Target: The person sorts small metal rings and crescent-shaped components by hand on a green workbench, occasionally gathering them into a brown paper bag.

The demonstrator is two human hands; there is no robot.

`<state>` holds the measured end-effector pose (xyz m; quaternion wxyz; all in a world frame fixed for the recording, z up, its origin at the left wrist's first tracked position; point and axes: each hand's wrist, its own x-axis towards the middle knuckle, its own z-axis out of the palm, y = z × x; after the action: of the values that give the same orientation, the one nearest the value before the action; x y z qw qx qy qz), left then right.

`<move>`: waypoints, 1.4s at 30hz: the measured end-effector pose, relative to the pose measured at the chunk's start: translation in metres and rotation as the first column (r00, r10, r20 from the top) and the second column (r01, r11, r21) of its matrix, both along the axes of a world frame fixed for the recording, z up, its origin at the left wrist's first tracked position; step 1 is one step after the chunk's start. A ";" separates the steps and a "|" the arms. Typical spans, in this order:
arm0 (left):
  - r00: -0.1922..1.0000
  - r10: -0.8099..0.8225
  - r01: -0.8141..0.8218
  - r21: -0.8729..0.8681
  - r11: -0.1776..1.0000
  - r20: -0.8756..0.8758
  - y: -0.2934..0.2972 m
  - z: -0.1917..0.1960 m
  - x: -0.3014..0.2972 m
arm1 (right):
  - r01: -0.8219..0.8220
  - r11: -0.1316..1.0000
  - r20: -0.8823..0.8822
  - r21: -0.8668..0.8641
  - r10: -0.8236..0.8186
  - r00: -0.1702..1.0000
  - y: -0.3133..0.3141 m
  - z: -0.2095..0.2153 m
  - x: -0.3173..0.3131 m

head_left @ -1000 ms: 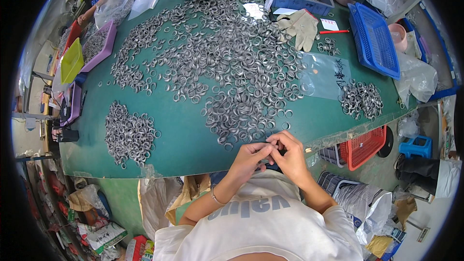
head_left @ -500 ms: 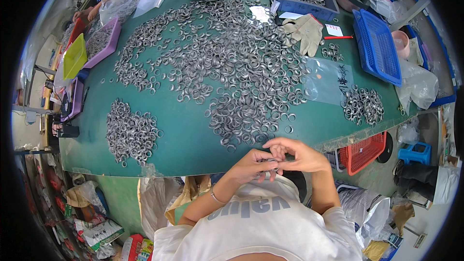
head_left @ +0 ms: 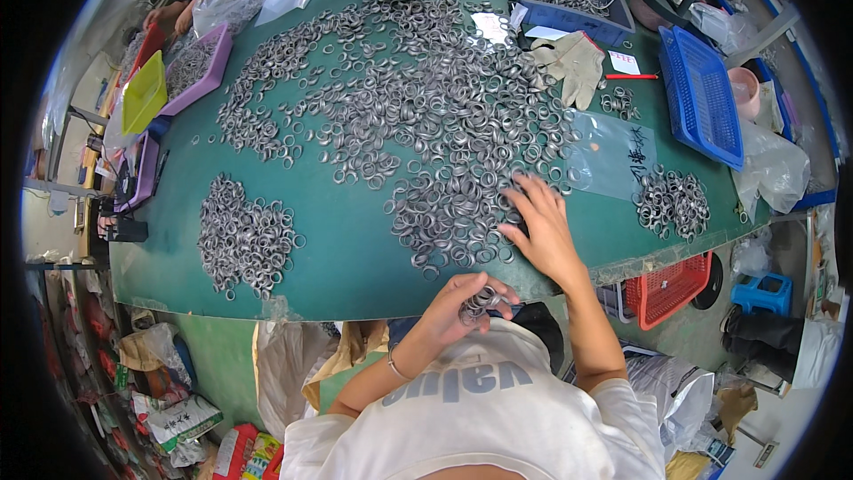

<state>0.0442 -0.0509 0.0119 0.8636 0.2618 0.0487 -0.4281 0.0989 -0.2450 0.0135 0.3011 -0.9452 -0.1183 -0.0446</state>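
My left hand [head_left: 446, 309] is closed around several grey metal rings [head_left: 481, 301], just off the table's near edge. Spread over the near right side of a large heap of the same rings [head_left: 444, 124], my right hand [head_left: 549, 238] has its fingers apart, and no ring shows in its grip. Its fingertips reach the heap's edge; whether they touch a ring I cannot tell. A smaller pile of rings [head_left: 245, 244] lies at the left of the green table [head_left: 346, 253], and another pile [head_left: 673, 203] at the right.
A clear plastic bag [head_left: 613, 160] and a pale work glove [head_left: 576, 71] lie right of the heap. Blue baskets [head_left: 702, 98] stand at the right edge, a blue bin [head_left: 577, 29] at the back. Far left are a pink tray [head_left: 209, 71], a lime tray [head_left: 143, 98] and another person's hands [head_left: 171, 20].
My right hand has parted from the left and moved forward and right onto the heap's edge, its fingers spreading. My left hand has turned, so the rings in it now show.
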 end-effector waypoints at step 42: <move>0.983 0.184 -0.181 0.122 0.976 -0.013 -0.001 -0.002 0.001 | 0.310 0.947 0.264 0.089 -0.322 0.909 0.000 -0.008 0.023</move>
<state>0.0455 -0.0521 0.0102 0.8813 0.3025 0.1087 -0.3464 0.1217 -0.2451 0.0052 0.2918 -0.9293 -0.0035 -0.2262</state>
